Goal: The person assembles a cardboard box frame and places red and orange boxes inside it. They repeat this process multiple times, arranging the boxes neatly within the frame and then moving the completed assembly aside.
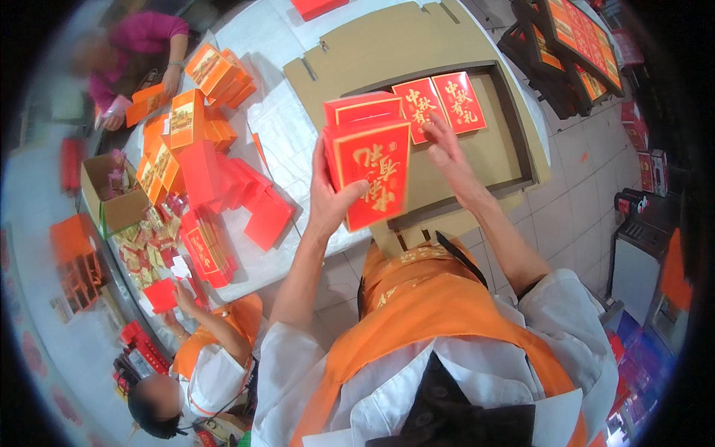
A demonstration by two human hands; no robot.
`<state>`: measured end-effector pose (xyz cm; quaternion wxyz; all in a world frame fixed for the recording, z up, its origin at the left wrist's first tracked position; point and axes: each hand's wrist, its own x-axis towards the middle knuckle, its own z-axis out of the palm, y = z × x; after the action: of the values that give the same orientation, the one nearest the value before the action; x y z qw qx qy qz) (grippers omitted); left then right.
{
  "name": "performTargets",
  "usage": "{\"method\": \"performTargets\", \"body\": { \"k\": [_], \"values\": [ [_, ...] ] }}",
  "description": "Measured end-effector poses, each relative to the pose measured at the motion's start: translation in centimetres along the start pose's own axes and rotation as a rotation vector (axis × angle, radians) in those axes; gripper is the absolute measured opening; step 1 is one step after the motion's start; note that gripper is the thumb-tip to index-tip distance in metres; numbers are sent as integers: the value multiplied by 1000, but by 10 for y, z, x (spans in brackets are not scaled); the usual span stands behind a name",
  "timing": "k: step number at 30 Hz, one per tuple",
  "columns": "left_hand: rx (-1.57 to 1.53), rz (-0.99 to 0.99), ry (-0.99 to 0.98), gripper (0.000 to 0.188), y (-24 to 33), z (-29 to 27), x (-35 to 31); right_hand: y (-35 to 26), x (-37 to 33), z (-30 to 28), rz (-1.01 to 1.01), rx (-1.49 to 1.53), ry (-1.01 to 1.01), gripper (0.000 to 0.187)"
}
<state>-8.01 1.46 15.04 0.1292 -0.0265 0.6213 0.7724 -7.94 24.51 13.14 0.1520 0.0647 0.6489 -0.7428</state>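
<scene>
My left hand (328,194) grips red gift boxes with gold trim and gold lettering, its thumb across the front of the nearest gift box (383,160). At least one more red box (365,110) shows behind that one, over the tray's left side. My right hand (453,160) is held up to the right of these boxes, its fingers apart and nothing in them. Beyond it, two red boxes (459,97) lie side by side at the far end of a shallow brown cardboard tray (514,119).
A co-worker in an orange apron (205,343) handles a red box at lower left; another person in purple (145,37) reaches toward orange boxes (186,119). Red cartons (268,216) and small packets (149,246) cover the table's left. Filled trays (585,37) are stacked at far right.
</scene>
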Motion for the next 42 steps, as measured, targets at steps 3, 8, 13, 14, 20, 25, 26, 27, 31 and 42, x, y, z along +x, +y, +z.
{"method": "performTargets", "body": {
  "k": [3, 8, 13, 14, 20, 25, 26, 27, 31, 42],
  "values": [
    [-483, -372, -27, 72, -31, 39, 1, 24, -5, -28, 133, 187, -64, 74],
    [-568, -474, 88, 49, -97, 101, -3, 59, -31, -84, 343, 357, 110, 56],
    [-588, -509, 204, 39, -142, 117, -1, 81, -51, -144, 339, 326, 234, 52],
    [-583, -502, 227, 40, -148, 114, -2, 83, -53, -158, 327, 341, 232, 53],
    [-612, -461, 350, 41, -157, 83, -17, 102, -40, -209, 400, 320, 205, 53],
    [-569, -422, 397, 40, -154, 87, -26, 123, -14, -209, 429, 333, 93, 55],
    [-563, -434, 422, 41, -153, 89, -27, 125, -14, -209, 448, 337, 88, 56],
    [-526, -422, 449, 40, -152, 91, -28, 124, -15, -210, 462, 369, 52, 56],
    [-658, -405, 494, 36, -143, 90, -39, 85, -23, -229, 456, 167, -189, 59],
    [-746, -386, 515, 40, -138, 81, -67, 6, 90, -122, 106, -1377, -1546, 56]
  ]
}}
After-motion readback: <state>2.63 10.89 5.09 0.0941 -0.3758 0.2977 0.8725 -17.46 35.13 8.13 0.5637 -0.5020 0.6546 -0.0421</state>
